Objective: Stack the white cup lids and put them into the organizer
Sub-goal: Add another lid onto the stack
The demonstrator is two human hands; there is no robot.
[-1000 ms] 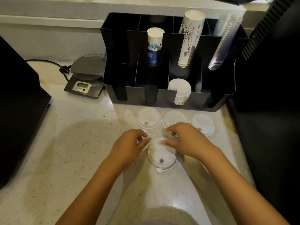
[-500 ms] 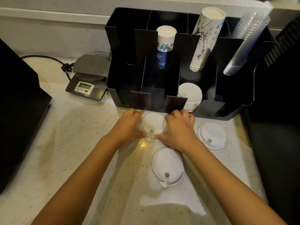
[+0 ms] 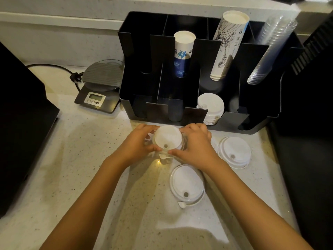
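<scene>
Both forearms are bare up to the frame's edge; no sleeve, watch or ring shows on the left hand (image 3: 139, 145) or right hand (image 3: 196, 147).

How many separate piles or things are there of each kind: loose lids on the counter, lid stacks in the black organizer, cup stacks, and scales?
Loose white lids on the counter: 3, the held lid between the left hand and right hand, the near lid, the right lid
Lid stacks in the organizer: 1
Paper cup stacks: 2
Clear plastic cup stacks: 1
Digital scales: 1
Total: 8
</scene>
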